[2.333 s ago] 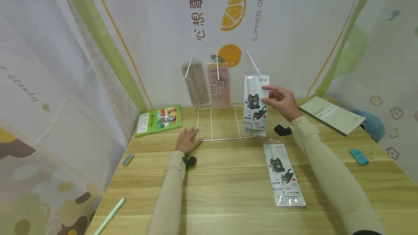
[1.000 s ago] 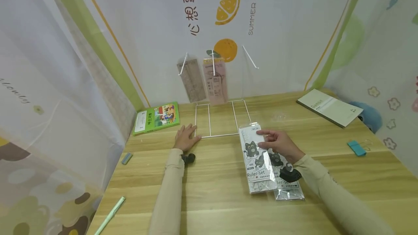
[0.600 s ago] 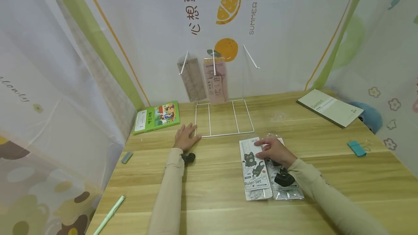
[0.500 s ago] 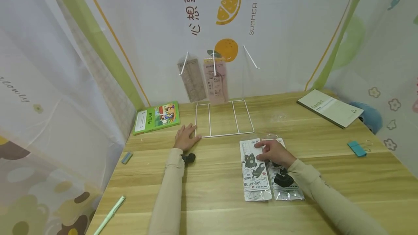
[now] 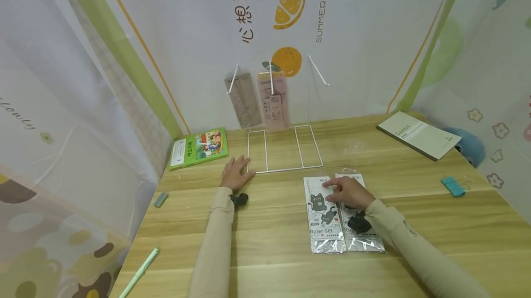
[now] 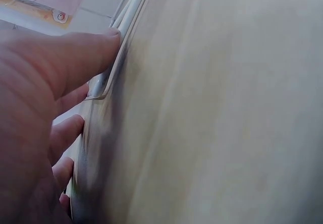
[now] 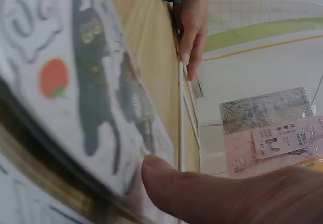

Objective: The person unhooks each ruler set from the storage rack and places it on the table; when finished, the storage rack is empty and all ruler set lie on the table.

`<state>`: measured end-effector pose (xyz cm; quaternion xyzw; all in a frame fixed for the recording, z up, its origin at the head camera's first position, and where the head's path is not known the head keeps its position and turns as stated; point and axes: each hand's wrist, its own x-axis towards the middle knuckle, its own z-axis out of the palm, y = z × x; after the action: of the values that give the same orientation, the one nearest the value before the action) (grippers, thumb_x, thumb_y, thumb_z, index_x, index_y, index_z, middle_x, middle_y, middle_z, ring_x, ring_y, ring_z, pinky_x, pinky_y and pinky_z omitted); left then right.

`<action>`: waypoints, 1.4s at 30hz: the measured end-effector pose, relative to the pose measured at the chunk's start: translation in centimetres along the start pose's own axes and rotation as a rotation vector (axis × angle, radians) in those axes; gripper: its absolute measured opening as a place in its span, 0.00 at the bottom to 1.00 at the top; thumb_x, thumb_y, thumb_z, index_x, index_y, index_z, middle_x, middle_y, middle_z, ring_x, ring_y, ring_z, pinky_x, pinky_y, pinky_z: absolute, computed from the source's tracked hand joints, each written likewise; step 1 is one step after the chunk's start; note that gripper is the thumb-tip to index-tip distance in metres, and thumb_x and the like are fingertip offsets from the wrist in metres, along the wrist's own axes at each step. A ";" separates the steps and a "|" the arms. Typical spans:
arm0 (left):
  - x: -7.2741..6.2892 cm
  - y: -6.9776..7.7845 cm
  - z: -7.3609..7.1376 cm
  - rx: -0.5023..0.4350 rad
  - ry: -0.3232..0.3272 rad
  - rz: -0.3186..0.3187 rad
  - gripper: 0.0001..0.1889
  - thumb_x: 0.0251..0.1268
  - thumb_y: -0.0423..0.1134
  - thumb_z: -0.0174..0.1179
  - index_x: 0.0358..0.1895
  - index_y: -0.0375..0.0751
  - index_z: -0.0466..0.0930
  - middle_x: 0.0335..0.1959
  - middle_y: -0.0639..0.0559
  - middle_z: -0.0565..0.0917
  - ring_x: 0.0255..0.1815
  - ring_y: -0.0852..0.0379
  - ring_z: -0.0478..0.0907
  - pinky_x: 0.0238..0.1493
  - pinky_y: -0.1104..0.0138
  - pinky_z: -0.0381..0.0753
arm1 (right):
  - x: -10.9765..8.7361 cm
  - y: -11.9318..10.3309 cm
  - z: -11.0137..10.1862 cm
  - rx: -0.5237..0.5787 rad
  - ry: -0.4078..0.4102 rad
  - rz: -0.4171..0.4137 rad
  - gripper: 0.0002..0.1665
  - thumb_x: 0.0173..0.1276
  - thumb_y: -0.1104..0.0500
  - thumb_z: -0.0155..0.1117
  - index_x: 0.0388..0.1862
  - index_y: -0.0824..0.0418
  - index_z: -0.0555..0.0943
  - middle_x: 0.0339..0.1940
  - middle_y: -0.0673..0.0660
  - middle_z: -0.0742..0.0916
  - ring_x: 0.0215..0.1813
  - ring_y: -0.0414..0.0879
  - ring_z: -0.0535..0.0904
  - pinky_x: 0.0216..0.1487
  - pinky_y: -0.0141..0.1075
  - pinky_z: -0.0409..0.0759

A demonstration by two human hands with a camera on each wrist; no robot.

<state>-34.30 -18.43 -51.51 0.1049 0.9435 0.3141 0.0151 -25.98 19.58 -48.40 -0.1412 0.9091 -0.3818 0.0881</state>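
Right of centre in the frame, the right hand [image 5: 350, 192] touches a ruler-set packet [image 5: 325, 219] lying beside a second packet [image 5: 365, 239]; whether its grip pinches cannot be told. Left of centre, the left hand [image 5: 236, 174], grip wide, rests at the wire rack [image 5: 286, 169] on the counter [image 5: 265, 261].

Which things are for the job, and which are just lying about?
Probably for the job:
ruler packet at the right hand
second ruler packet beside it
white rack, touched by the left hand
grey packet and pink packet, both hanging

Probably just lying about:
green book
notebook
pen
blue clip
small grey block
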 end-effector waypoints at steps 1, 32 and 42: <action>0.0 0.0 0.0 -0.003 0.002 0.001 0.35 0.73 0.55 0.57 0.76 0.41 0.64 0.80 0.38 0.56 0.82 0.34 0.39 0.80 0.44 0.31 | 0.2 -0.1 -0.1 -0.002 0.007 -0.011 0.27 0.60 0.62 0.74 0.58 0.68 0.83 0.21 0.51 0.75 0.25 0.43 0.68 0.24 0.32 0.68; 0.2 0.2 -0.2 0.057 0.007 -0.001 0.33 0.74 0.52 0.56 0.76 0.41 0.65 0.80 0.39 0.58 0.82 0.33 0.42 0.80 0.41 0.37 | 20.1 -12.0 -7.3 0.385 0.250 -0.281 0.25 0.72 0.65 0.62 0.67 0.62 0.77 0.67 0.64 0.80 0.66 0.58 0.78 0.47 0.52 0.86; 0.1 -0.1 -0.1 0.053 0.010 0.006 0.33 0.73 0.52 0.57 0.75 0.40 0.65 0.80 0.38 0.58 0.82 0.33 0.43 0.79 0.39 0.38 | 20.2 -11.9 -6.8 0.353 0.240 -0.256 0.25 0.71 0.63 0.64 0.67 0.57 0.78 0.56 0.63 0.87 0.52 0.50 0.81 0.38 0.40 0.82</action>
<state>-34.46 -18.54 -51.52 0.1067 0.9512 0.2896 0.0067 -44.58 9.63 -36.21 -0.1911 0.8069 -0.5570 -0.0463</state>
